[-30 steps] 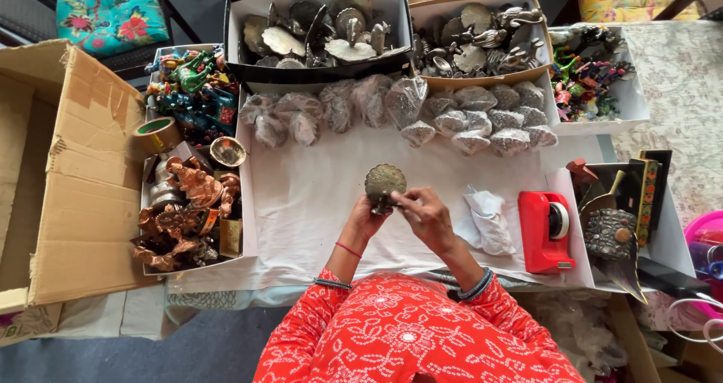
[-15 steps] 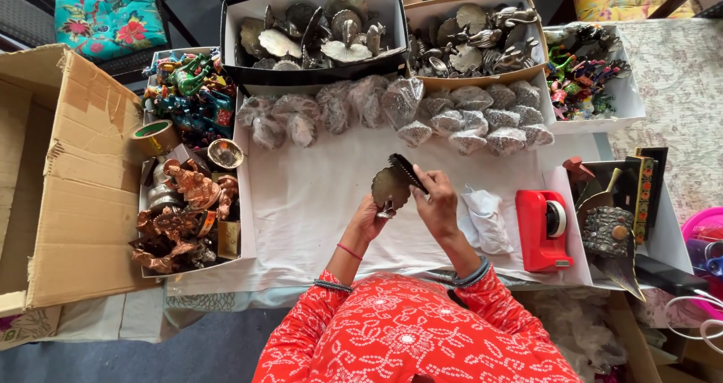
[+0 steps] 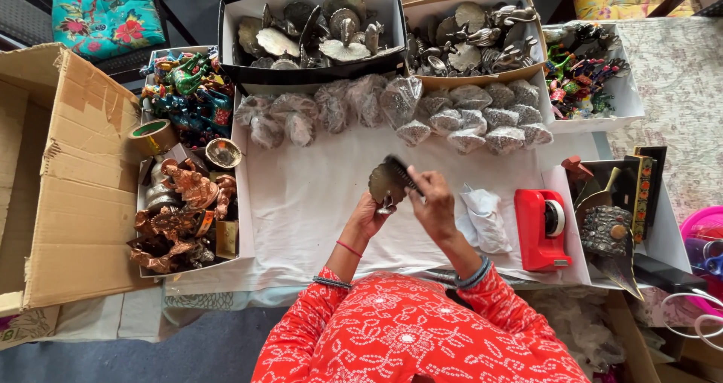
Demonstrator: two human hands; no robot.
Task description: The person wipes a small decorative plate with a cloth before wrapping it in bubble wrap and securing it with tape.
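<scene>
**Brush on a metal shell piece, held over the white counter**

Your counter [image 3: 316,202], covered in white cloth, spreads out below you, with an open cardboard box [image 3: 53,180] at its left edge. At the far side stand a black tray [image 3: 230,36] of silver shell-shaped pieces and a tan tray [image 3: 422,10] of similar metal figures. In front of them runs a row of plastic-wrapped pieces [image 3: 392,108]. Copper-coloured figurines [image 3: 177,217] crowd a box on the left, and a red tape dispenser [image 3: 541,228] sits to your right, just beside a crumpled white bag [image 3: 482,217].

Your left hand [image 3: 367,216] holds a fan-shaped metal piece [image 3: 382,183] from below, above the middle of the counter; its grip is closed on it. Your right hand [image 3: 433,202] is clenched around a dark brush [image 3: 401,173], whose bristles touch the piece's upper edge.
</scene>
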